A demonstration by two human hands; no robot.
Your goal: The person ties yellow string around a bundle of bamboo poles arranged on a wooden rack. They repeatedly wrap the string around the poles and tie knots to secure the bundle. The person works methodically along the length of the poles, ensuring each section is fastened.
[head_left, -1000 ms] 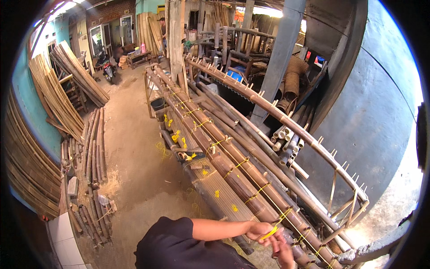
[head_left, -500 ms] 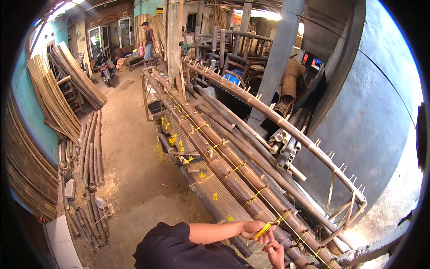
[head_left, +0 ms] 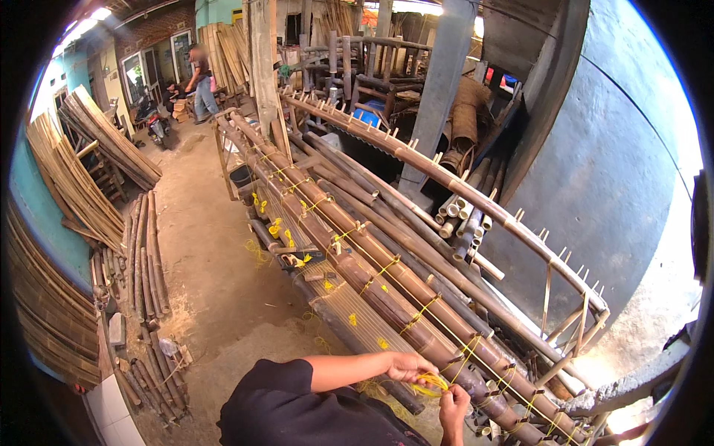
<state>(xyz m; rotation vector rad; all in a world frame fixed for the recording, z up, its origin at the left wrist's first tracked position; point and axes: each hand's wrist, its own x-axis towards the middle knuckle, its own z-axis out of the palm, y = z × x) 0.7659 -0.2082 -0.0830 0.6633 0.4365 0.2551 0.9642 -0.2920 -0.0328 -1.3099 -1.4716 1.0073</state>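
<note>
At the lower middle of the view, my left hand (head_left: 410, 366) is closed around a looped bundle of yellow twine (head_left: 431, 383). Close beside it, my right hand (head_left: 454, 405) has its fingers pinched at the end of that bundle. Both hands are above the near side of a long bamboo pole (head_left: 387, 303). Yellow twine is tied at intervals around this pole and a second bamboo pole (head_left: 394, 270) parallel to it. Thin bamboo slats (head_left: 349, 308) lie in a row beside the poles, with small yellow twine knots on them.
A raised bamboo rail (head_left: 446, 175) with short pegs runs along the right. Bamboo poles (head_left: 145, 253) lie on the floor at left, near bundled strips (head_left: 74, 178) against the wall. A concrete pillar (head_left: 439, 89) stands behind. Another person (head_left: 201, 82) is at the far left.
The twine bundle has come away from the poles, toward the left, and spreads between my two hands. My view has shifted somewhat. The distant person has turned and bends more.
</note>
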